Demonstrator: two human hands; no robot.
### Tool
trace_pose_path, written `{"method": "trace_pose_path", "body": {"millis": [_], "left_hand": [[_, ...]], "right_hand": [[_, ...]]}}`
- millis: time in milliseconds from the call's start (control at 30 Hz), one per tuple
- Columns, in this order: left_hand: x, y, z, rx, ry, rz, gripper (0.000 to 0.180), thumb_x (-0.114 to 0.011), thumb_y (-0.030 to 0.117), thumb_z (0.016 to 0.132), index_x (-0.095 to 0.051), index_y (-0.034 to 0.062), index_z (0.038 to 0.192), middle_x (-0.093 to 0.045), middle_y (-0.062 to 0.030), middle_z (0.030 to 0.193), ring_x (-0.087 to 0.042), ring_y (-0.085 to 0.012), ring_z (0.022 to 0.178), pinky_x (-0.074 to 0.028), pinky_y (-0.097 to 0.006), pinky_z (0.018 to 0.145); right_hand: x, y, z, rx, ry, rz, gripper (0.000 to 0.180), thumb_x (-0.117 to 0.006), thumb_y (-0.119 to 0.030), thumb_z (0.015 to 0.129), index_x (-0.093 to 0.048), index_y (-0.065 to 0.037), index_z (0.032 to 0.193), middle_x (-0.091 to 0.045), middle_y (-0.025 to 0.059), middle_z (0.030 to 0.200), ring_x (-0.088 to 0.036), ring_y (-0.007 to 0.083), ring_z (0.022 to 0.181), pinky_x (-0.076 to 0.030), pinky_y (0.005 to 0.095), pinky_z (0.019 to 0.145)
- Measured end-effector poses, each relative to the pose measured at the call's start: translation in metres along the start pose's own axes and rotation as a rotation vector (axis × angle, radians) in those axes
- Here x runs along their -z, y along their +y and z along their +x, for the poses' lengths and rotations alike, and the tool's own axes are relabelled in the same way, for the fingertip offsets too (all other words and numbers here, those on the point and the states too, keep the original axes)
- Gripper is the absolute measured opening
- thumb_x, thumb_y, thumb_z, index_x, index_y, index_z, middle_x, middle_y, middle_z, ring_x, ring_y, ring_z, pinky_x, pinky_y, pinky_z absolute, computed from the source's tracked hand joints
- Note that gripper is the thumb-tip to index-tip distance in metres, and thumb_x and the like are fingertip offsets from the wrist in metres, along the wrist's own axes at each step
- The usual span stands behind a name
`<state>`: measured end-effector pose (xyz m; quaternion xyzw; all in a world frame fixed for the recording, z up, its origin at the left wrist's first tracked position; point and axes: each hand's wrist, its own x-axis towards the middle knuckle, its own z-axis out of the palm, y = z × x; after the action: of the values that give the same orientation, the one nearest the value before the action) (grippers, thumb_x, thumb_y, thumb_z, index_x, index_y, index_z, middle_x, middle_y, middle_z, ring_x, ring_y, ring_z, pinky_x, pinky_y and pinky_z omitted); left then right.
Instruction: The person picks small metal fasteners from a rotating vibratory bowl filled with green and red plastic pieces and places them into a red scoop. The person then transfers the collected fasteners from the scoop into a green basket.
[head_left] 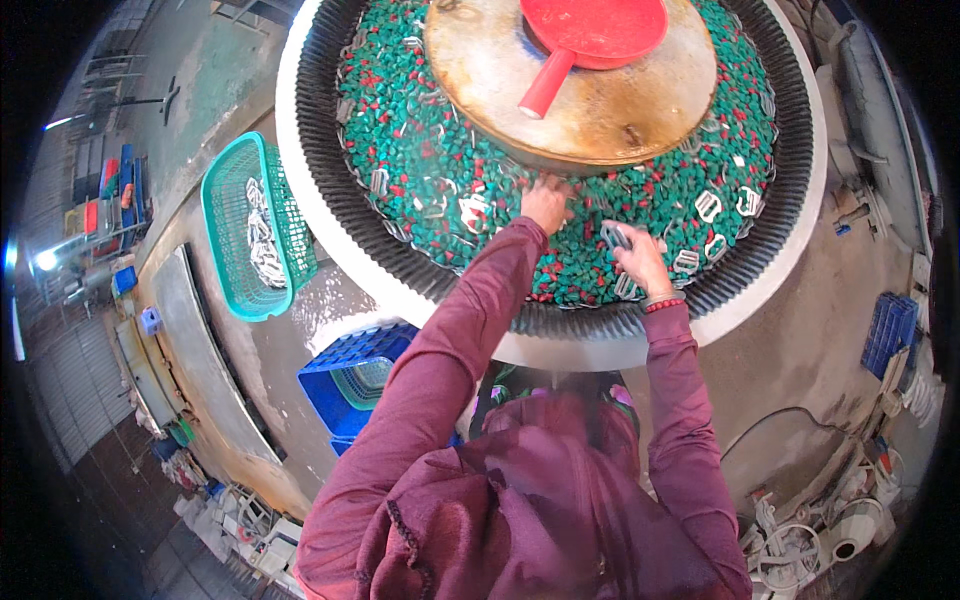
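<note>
A large round tub [735, 325] with a white rim and ribbed dark inner wall holds small green and red stones [590, 270]. Pale metal slide buckles [708, 207] are scattered among them. My left hand [545, 203] reaches down onto the stones beside the central drum, fingers apart and partly sunk among them. Closer to the near wall, my right hand [645, 265] is closed on a metal buckle [615, 236] that sticks out past the fingertips. Whether more than one buckle is in that hand cannot be made out.
A red pan-shaped scoop [600, 28] lies on the stained round drum lid [660, 100] in the tub's middle. To the left stands a teal basket [222, 270] with metal buckles inside. A blue crate [335, 390] sits below it; another blue crate [885, 335] is far right.
</note>
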<state>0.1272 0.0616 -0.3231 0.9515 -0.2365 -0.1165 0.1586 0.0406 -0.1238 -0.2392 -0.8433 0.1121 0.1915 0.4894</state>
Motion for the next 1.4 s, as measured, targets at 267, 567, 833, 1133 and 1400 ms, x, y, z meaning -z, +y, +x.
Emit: {"method": "trace_pose_path", "body": {"millis": [267, 567, 833, 1133, 1400], "left_hand": [[0.064, 0.000, -0.042, -0.054, 0.031, -0.182, 0.020, -0.065, 0.023, 0.076, -0.064, 0.0058, 0.087, -0.056, -0.0116, 0.102, -0.052, -0.0280, 0.102, -0.044, -0.044, 0.081], [0.100, 0.000, -0.117, 0.013, -0.265, 0.179, 0.039, -0.044, 0.007, 0.083, -0.051, 0.0287, 0.115, -0.054, -0.0166, 0.081, -0.062, -0.0302, 0.073, -0.051, -0.040, 0.056], [0.006, 0.043, -0.125, -0.071, -0.432, 0.269, 0.011, -0.063, 0.011, 0.068, -0.065, 0.0062, 0.078, -0.055, -0.0150, 0.096, -0.056, -0.0288, 0.091, -0.050, -0.039, 0.061], [-0.005, 0.080, -0.109, -0.106, -0.360, 0.253, 0.018, -0.065, 0.023, 0.067, -0.067, 0.0090, 0.078, -0.056, -0.0147, 0.096, -0.056, -0.0290, 0.089, -0.048, -0.039, 0.064], [-0.054, 0.076, -0.116, -0.219, -0.284, 0.358, 0.021, -0.054, 0.023, 0.072, -0.068, 0.0073, 0.073, -0.052, -0.0156, 0.092, -0.051, -0.0284, 0.084, -0.039, -0.041, 0.061]], "right_hand": [[0.012, 0.028, 0.005, -0.315, -0.176, 0.439, 0.023, -0.051, -0.018, 0.086, -0.058, 0.001, 0.097, -0.064, 0.0076, 0.089, -0.062, 0.0196, 0.069, -0.056, 0.0332, 0.052], [0.034, -0.004, -0.018, 0.078, 0.072, -0.015, 0.032, -0.054, -0.003, 0.081, -0.057, -0.001, 0.112, -0.064, 0.0142, 0.081, -0.064, 0.0169, 0.071, -0.052, 0.0315, 0.056], [0.046, 0.000, -0.055, -0.107, -0.005, 0.789, 0.032, -0.047, -0.007, 0.088, -0.050, 0.000, 0.119, -0.061, 0.0093, 0.100, -0.063, 0.0167, 0.080, -0.057, 0.0316, 0.060], [0.069, -0.014, -0.082, -0.156, 0.072, 1.188, 0.049, -0.037, 0.006, 0.075, -0.040, 0.001, 0.124, -0.054, 0.0144, 0.109, -0.059, 0.0280, 0.095, -0.055, 0.0471, 0.073], [0.104, -0.118, 0.012, 0.139, -0.167, 1.397, 0.058, -0.043, 0.008, 0.071, -0.034, 0.001, 0.128, -0.046, 0.0206, 0.123, -0.048, 0.0343, 0.113, -0.041, 0.0546, 0.095]]}}
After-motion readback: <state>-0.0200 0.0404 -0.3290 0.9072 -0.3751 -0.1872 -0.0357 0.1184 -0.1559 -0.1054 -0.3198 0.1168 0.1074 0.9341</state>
